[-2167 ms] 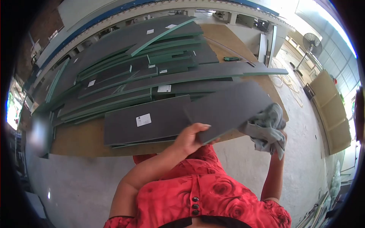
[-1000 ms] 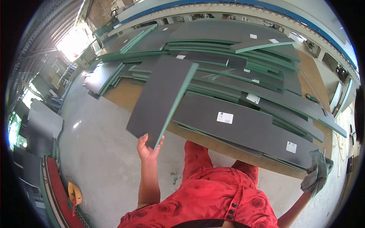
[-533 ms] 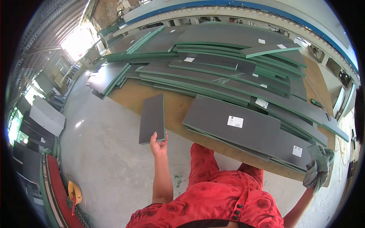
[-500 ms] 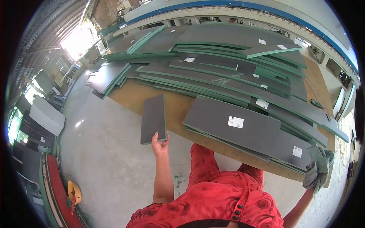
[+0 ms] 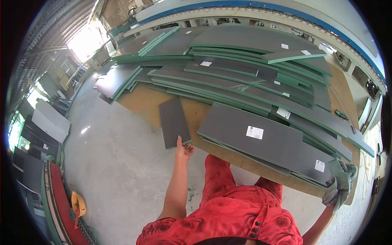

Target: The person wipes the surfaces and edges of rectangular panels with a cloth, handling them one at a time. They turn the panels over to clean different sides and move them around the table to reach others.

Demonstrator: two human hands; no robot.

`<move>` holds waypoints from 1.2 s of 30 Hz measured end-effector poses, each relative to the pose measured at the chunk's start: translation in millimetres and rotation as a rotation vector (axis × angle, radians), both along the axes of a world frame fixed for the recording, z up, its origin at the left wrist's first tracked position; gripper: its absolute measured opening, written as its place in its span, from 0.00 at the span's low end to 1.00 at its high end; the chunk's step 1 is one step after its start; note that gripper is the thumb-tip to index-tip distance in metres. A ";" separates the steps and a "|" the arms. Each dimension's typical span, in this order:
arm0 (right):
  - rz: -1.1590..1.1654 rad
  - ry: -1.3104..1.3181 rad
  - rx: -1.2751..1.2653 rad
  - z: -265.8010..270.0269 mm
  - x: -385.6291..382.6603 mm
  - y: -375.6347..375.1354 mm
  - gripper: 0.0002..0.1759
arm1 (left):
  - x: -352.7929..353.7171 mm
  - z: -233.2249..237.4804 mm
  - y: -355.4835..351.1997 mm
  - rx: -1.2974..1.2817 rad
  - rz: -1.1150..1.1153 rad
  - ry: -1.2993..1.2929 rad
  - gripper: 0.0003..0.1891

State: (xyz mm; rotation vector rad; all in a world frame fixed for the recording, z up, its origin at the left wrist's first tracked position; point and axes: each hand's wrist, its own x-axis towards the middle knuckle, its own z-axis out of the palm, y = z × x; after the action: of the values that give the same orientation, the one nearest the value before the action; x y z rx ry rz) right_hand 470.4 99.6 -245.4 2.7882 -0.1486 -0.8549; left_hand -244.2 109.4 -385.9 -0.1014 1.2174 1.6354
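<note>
My left hand (image 5: 184, 150) grips the near end of a small dark grey board (image 5: 174, 122) with green edges, thumb on its top face. The board's far end lies over the brown tabletop (image 5: 139, 100), its near end past the table's edge. At the right, a grey-green cloth (image 5: 339, 179) covers my right hand, whose fingers are hidden. The cloth touches the right end of a stack of labelled grey boards (image 5: 232, 122) at the table's near edge.
Many long green-edged boards (image 5: 204, 83) are piled across the table. A green tool (image 5: 341, 114) lies at the right. Beyond runs a machine beam with a blue stripe (image 5: 245, 5). A yellow object (image 5: 79, 203) is on the floor at the lower left.
The small board has turned, its near end swinging right with my left hand. The cloth at my right hand has shifted slightly left and down.
</note>
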 end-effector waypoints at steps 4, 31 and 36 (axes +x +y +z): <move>0.016 0.008 0.026 21.4 -6.5 10.3 0.15 | -14.8 5.7 -12.4 -0.260 -0.436 0.228 0.34; 0.012 0.138 1.797 -85.2 35.6 -96.2 0.11 | 210.7 383.2 -126.3 1.393 -0.613 0.507 0.09; 0.071 0.265 2.050 -67.6 16.7 -111.2 0.11 | 231.0 376.2 -116.3 1.442 -0.698 0.459 0.13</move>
State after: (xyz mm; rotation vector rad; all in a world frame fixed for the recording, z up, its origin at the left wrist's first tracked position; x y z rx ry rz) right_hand 487.0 -11.7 -313.0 3.9023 1.8638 -2.0840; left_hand -13.2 -6.9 -9.7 1.4675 0.0592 1.5354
